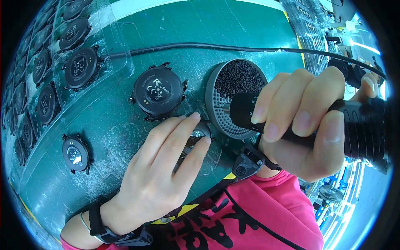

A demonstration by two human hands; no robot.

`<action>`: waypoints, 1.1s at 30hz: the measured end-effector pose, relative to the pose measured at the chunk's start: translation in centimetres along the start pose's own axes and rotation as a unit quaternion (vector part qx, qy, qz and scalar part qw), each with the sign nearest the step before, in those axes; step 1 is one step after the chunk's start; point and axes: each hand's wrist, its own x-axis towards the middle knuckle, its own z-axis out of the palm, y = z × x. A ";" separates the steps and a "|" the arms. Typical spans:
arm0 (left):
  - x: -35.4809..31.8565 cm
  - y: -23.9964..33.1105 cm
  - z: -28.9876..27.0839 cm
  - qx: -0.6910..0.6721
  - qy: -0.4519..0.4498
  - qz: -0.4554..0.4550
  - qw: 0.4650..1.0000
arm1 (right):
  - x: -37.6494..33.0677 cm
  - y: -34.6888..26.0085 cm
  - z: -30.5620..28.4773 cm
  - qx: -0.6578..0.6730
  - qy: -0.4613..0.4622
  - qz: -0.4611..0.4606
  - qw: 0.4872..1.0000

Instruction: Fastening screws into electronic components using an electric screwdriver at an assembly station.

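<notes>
My right hand (308, 108) is wrapped round a black electric screwdriver (246, 110). The driver's bit end hangs over a round grey screw tray (211, 102), whose far part is heaped with tiny black screws (241, 77). To the left, my left hand (160, 171) lies back up on the bench, its fingers holding a dark round watch case (196, 135) that they partly cover. Just beyond those fingertips, another watch case (158, 92) rests back side up. A further watch case (76, 154) lies alone at the left.
Clear plastic trays (125, 62) with several watch cases fill the left side. A black cable (196, 45) crosses the green bench mat (183, 25) behind the screw tray. More stacked trays (306, 25) stand at the far right.
</notes>
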 end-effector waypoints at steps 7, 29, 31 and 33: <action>0.2 -0.1 0.2 0.006 0.008 -0.001 1.000 | 1.0 -1.2 -2.7 0.049 -0.077 -0.001 0.996; -0.3 0.6 0.0 -0.002 -0.020 0.027 0.999 | -3.2 -2.4 -2.6 0.117 0.046 -0.045 0.991; -0.6 0.6 -0.2 0.007 -0.017 0.023 1.000 | -4.3 -3.7 -3.5 0.129 0.054 -0.051 0.989; -0.6 0.6 0.1 0.006 -0.017 0.033 0.999 | -3.5 -2.2 -1.7 0.127 0.066 -0.059 0.988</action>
